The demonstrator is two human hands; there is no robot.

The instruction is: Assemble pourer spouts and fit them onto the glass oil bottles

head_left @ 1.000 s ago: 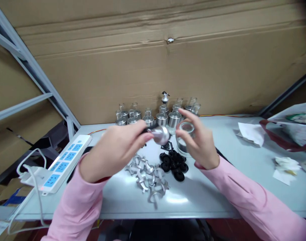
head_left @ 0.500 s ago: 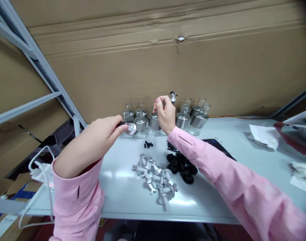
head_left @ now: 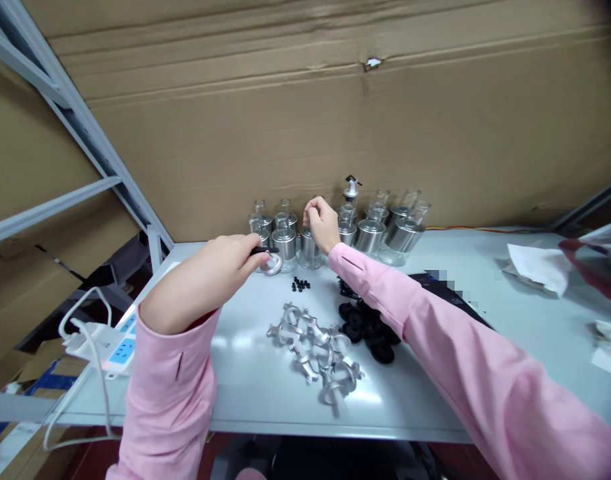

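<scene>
My left hand (head_left: 230, 259) is closed on a silver bottle top with a black lever (head_left: 272, 264), held tilted in front of the left bottles. My right hand (head_left: 322, 221) has its fingers curled together at the neck of a glass bottle with a metal sleeve (head_left: 310, 249). What those fingers hold, if anything, is hidden. Just right of this hand, a fitted silver-and-black bottle top (head_left: 351, 189) stands on a bottle. Small black pieces (head_left: 300, 285) lie on the table in front of the bottles.
Loose silver fittings (head_left: 315, 347) are heaped mid-table, beside black round parts (head_left: 368, 327). More sleeved bottles (head_left: 369, 236) line the cardboard wall (head_left: 305, 133). A dark flat device (head_left: 445, 293) and white paper (head_left: 538, 267) lie right. A power strip (head_left: 118, 350) sits left.
The view has shifted slightly. My right hand has moved a little left, uncovering a bottle to its right. My left hand has moved right with the bottle top still in it.
</scene>
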